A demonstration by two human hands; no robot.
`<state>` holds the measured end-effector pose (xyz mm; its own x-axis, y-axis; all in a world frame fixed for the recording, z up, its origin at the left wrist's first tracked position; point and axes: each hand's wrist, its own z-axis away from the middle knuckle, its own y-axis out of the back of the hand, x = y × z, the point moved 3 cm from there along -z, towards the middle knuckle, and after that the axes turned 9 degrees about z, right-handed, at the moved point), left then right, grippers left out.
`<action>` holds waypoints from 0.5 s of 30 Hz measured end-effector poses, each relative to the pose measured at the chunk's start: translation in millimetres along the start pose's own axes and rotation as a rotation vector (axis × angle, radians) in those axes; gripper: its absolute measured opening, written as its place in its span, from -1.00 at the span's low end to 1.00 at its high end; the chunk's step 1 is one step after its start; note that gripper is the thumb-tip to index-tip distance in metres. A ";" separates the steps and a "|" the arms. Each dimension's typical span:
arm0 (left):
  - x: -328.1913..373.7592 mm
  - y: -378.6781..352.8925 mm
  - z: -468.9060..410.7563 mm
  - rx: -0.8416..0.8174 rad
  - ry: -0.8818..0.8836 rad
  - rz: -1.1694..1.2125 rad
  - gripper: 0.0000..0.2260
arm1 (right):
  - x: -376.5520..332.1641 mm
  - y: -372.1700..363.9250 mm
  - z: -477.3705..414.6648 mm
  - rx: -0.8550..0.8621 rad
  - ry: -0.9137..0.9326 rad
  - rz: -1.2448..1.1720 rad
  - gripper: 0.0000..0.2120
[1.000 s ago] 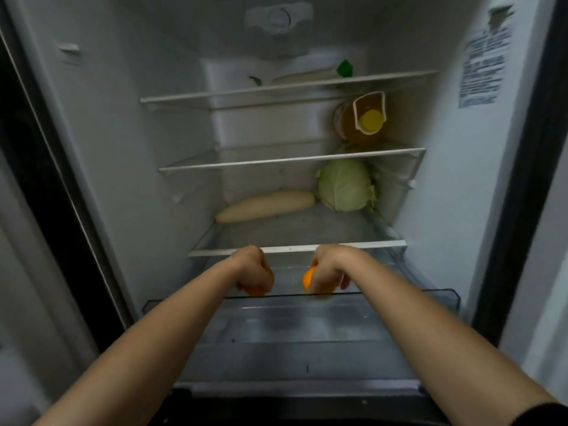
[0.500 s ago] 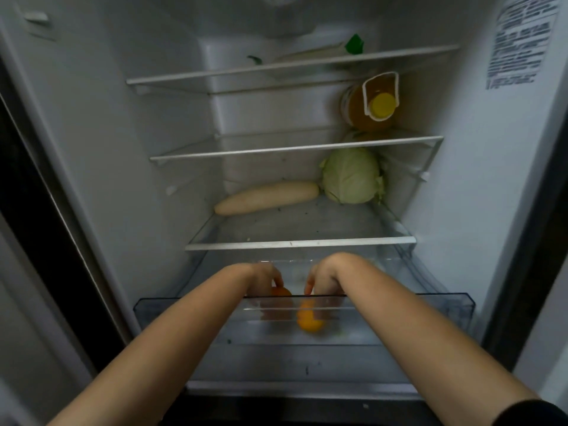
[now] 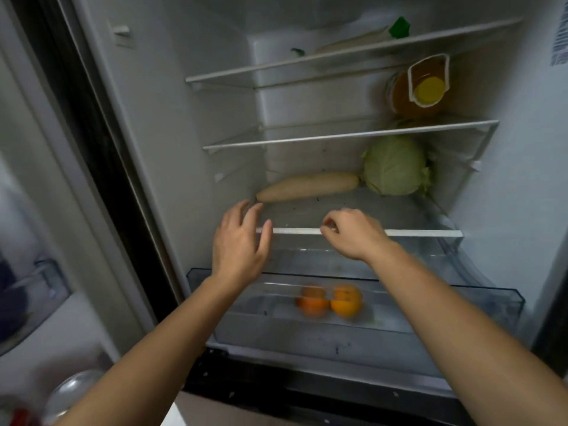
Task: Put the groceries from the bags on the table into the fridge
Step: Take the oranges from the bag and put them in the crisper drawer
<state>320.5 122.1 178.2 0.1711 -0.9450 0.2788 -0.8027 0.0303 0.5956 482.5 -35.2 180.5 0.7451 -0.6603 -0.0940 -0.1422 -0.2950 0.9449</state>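
the fridge (image 3: 184,118) stands open, its white interior filling the view. at the bottom the clear crisper drawer (image 3: 276,333) is pulled out toward the person. above it sits the lowest glass shelf (image 3: 424,232) with a white front trim, and two more shelves higher up. a green cabbage (image 3: 395,164) rests at the back right of the lowest shelf. a bottle of amber oil (image 3: 415,87) with a yellow cap lies on the shelf above it. a long white radish (image 3: 307,186) lies just left of the cabbage, its right end close to it.

the left hand (image 3: 238,244) hovers over the drawer's left part, fingers spread and straight, holding nothing. the right hand (image 3: 353,233) is at the shelf trim, fingers loosely curled with nothing in them; whether the fingertips touch the trim cannot be told.

two oranges (image 3: 312,302) (image 3: 345,301) lie side by side, touching, on the drawer floor, blurred through its front wall, below and apart from both hands.
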 end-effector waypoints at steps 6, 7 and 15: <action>-4.8 50.8 40.1 0.104 -0.005 -0.102 -0.56 | -32.3 24.5 28.2 0.325 0.051 -0.012 -0.46; -4.9 64.9 49.5 0.127 -0.031 -0.124 -0.56 | -41.4 28.4 38.0 0.387 0.047 -0.023 -0.46; -1.5 226.8 169.5 0.208 -0.289 -0.093 -0.58 | -187.0 34.0 143.0 0.804 0.123 -0.062 -0.34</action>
<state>41.3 75.2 185.2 0.1048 -0.9944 -0.0112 -0.8951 -0.0992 0.4347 245.1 -20.5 185.4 0.8266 -0.5596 -0.0599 -0.4876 -0.7652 0.4204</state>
